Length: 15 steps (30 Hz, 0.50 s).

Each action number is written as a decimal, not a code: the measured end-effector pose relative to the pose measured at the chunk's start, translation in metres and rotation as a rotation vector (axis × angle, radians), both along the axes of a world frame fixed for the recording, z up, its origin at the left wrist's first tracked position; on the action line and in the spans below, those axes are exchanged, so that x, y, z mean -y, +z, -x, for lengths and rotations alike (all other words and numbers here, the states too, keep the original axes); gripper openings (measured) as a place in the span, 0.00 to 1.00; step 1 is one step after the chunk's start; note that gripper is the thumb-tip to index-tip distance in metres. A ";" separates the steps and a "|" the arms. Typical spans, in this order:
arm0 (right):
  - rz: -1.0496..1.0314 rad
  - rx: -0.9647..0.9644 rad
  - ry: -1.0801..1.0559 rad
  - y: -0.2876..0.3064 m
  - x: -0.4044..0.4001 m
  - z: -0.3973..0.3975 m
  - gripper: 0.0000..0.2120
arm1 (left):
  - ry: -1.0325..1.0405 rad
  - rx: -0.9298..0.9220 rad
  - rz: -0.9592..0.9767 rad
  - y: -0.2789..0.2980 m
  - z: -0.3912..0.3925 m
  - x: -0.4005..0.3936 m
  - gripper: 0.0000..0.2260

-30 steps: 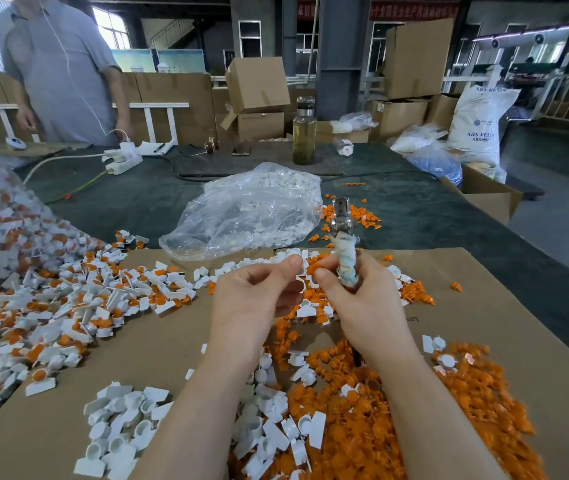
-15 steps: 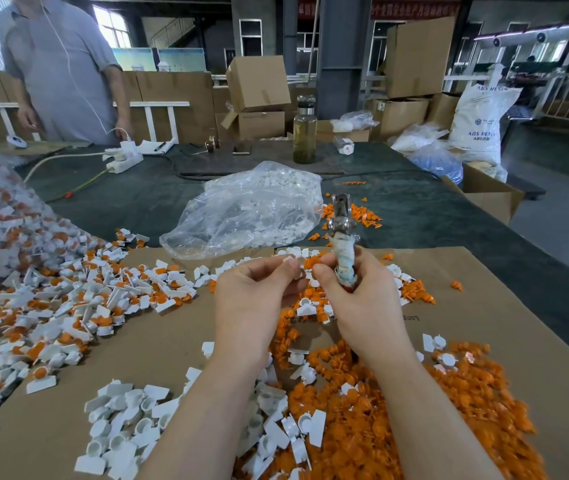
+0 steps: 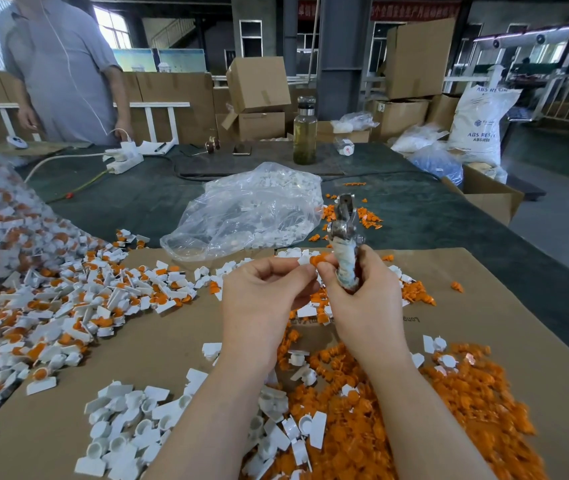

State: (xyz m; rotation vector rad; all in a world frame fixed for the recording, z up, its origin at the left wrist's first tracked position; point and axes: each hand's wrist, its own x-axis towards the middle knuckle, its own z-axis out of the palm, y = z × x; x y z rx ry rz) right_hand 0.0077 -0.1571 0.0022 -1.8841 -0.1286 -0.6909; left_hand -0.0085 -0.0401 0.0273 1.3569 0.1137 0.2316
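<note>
Both hands have stayed close together over the brown cardboard sheet (image 3: 158,348), but a small white plastic clip with an orange plug (image 3: 312,260) now shows between the fingertips. The left hand (image 3: 265,296) pinches it. The right hand (image 3: 366,303), fingers curled, grips an upright cloth-wrapped metal tool (image 3: 342,230), its thumb touching the clip.

Forearms are bare, likewise the left hand (image 3: 263,299) and right hand (image 3: 366,306).

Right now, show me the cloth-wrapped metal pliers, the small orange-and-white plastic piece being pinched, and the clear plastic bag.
Cloth-wrapped metal pliers (image 3: 342,232): head view, steel pivot.
Small orange-and-white plastic piece (image 3: 315,260): head view, its orange part.
Clear plastic bag (image 3: 252,209): head view, crumpled middle.
</note>
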 end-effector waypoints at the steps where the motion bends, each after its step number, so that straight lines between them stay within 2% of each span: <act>1: -0.009 0.005 -0.006 0.000 -0.001 0.000 0.05 | 0.001 0.010 0.007 0.000 0.000 0.001 0.04; 6: -0.051 0.028 -0.028 -0.002 -0.006 0.000 0.03 | 0.032 0.062 -0.041 -0.001 0.002 0.004 0.06; 15: 0.018 0.019 0.009 0.000 -0.003 0.000 0.04 | 0.122 0.070 -0.186 -0.003 0.000 0.005 0.06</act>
